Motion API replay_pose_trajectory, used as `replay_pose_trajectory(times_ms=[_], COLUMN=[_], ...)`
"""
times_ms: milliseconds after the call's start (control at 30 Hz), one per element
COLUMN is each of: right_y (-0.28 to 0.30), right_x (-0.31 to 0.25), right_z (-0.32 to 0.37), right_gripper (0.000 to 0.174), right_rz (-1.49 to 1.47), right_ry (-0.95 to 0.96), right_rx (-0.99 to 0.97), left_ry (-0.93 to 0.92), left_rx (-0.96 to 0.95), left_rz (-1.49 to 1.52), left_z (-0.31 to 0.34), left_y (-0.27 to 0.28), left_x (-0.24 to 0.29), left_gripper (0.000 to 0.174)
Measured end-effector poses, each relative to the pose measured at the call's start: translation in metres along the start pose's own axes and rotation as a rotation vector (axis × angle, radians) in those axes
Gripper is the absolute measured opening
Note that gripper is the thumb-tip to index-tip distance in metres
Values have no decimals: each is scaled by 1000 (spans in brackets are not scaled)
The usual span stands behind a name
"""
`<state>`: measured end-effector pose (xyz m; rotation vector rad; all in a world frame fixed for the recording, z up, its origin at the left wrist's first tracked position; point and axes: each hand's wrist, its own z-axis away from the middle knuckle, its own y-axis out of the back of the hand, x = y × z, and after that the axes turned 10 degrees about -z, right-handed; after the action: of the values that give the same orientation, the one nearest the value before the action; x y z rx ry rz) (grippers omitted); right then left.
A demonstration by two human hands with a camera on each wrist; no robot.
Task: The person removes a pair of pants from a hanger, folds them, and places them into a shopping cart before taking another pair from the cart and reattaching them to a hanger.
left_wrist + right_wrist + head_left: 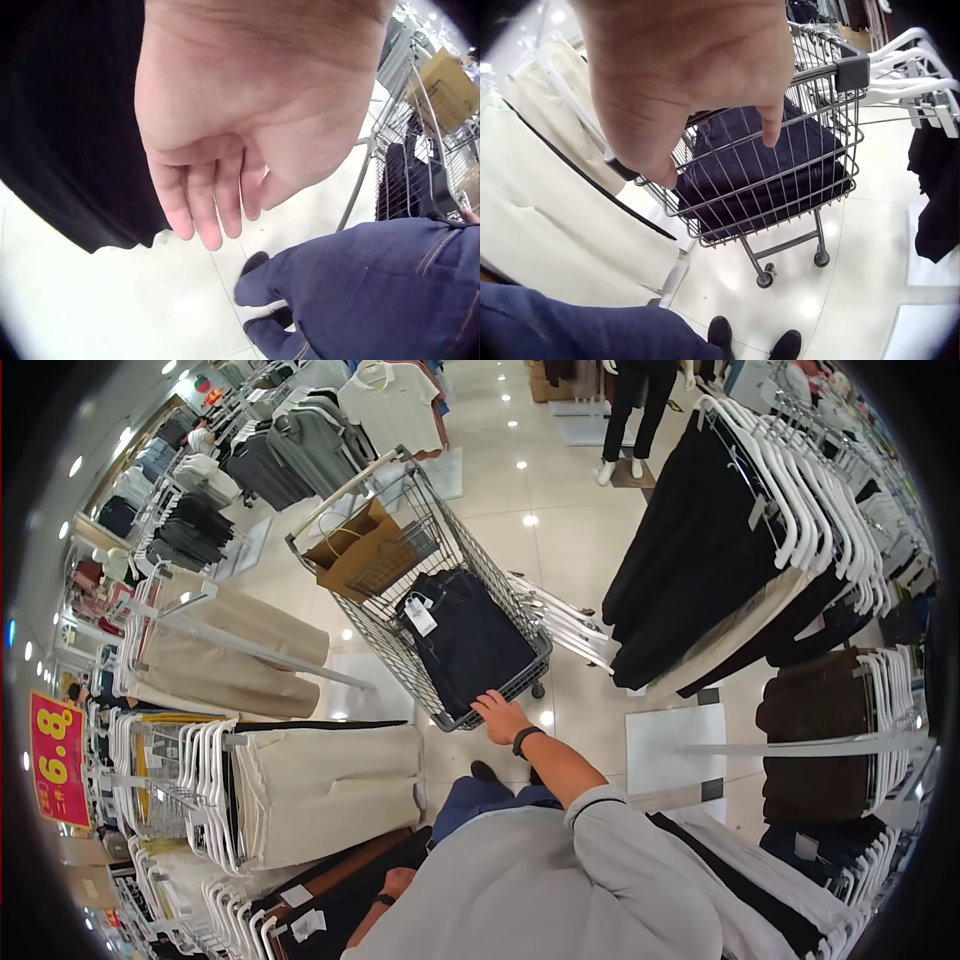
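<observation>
A wire shopping cart [405, 665] stands in front of the person, holding folded dark trousers [470, 635] with a white tag and a brown paper bag [362, 552]. The right hand [503, 718] grips the cart's near end rim, fingers over the top. In the right wrist view, that hand [694, 82] has its thumb and one finger down over the rim [817, 73], with the dark trousers [757, 161] behind the wires. The left hand [398, 882] hangs at the person's side; the left wrist view shows it [232, 142] empty, with fingers loosely bent, beside a black garment [75, 127].
Racks of cream trousers [330, 785] line the left side, near a red price sign [60, 760]. Black trousers [690, 530] on white hangers [800, 490] hang at the right. Tiled floor [525, 540] runs beyond the cart towards a mannequin's legs [635, 415].
</observation>
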<state>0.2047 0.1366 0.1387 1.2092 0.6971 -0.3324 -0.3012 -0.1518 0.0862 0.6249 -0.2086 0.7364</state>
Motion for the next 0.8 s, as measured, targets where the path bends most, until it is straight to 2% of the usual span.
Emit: replay_pose_trajectory(times_ms=[33,67,100,133,167,200,267,333,433,467,500,567,633,667,733,767,800], right_y=[-4,-11,-13,-15,-15,-17,-23,-57,-91,-89,-99,-88,-97,-98,-105,-114,-118], right_x=[-3,-6,-12,-18,-23,-28,-36,-27,-28,-41,-38,-63,-69,-76,-85,-86,-93], right_z=[6,14,23,29,37,46,63,71,78,88,91,115,126,132,138,147,156], right_gripper=[66,64,62,62,62,62,60,60,57,55,54,53,51,51,51,52,54], right_rz=[9,-3,-15,1,16,17,31,67,100,101,85,57,66,71,82,157,230], right_ry=[-6,-16,-28,-65,-73,-79,-80,-71,-167,-222,-201,-310,-372,-408,-466,-451,-434], right_rx=[6,28,50,27,38,35,41,107,129,124,160,102,89,87,94,119,135], left_ry=[44,83,-205,-277,47,89,-104,-186,-339,-437,-537,-517,-534,-558,-468,-475,-473], left_rx=[0,-5,-91,-46,-60,-19,-15,-31,-35,-44,-52,-41,4,-6,224,204,202], left_rz=[35,67,-61,-177,256,205,195,150,131,140,149,213,159,157,-73,-76,16], left_z=[4,20,-17,-53,-69,-69,-100,-113,-126,-131,-137,-142,-153,-157,-161,-164,-162], left_y=[14,26,32,39,43,52,63,74,81,80,79,66,54,47,37,29,22], left_x=[31,110,89,71,91,126,154,189,253,260,267,273,270,270,272,273,274], left_gripper=[22,20,17,17,20,21,21,20,17,17,16,17,30,30,50,50,61])
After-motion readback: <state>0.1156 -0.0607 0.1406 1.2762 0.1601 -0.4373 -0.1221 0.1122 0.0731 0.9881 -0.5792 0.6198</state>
